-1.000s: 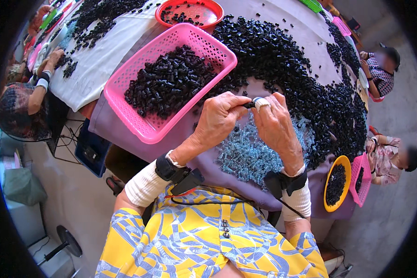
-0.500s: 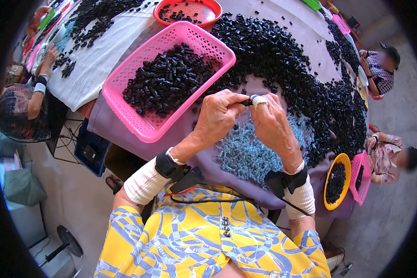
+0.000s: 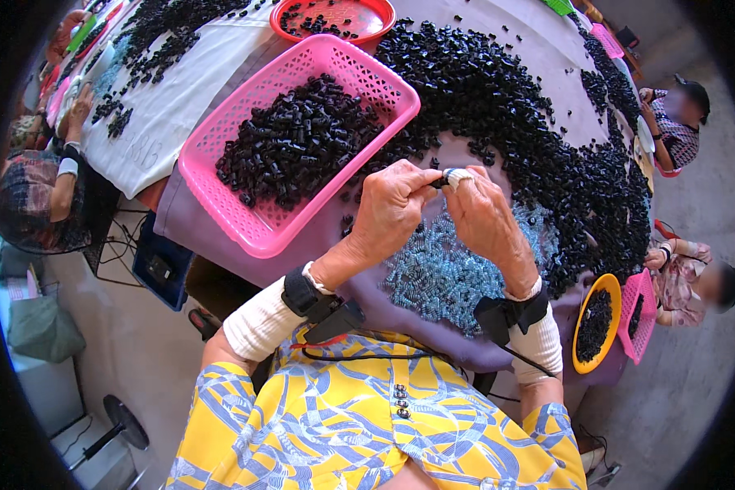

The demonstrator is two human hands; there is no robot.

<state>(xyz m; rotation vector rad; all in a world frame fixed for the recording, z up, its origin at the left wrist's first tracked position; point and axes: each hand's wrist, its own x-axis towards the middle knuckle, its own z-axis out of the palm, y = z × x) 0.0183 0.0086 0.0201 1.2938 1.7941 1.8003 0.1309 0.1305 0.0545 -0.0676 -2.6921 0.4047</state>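
Both my hands meet above the near part of the table, fingertips pinched around a small black plastic part (image 3: 438,181). My left hand (image 3: 390,206) grips its left end between thumb and forefinger. The right-hand end is in the closed fingers of my right hand (image 3: 487,220), which has white tape on a finger. Most of the part is hidden by my fingers. Below my hands lies a heap of pale blue, coil-like pieces (image 3: 441,282). A pink basket (image 3: 194,184) of black tubular parts (image 3: 298,139) stands left of my left hand. Loose black pieces (image 3: 474,86) spread beyond my hands.
A red basin (image 3: 389,24) with a few black pieces stands behind the pink basket. At the right edge sit a yellow basin (image 3: 606,282) and another pink basket (image 3: 647,298). Other people sit around the table. A blue bin (image 3: 157,265) is on the floor, left.
My hands stay together on the small black part, with only a slight shift of the fingers. The whole view has moved a little.
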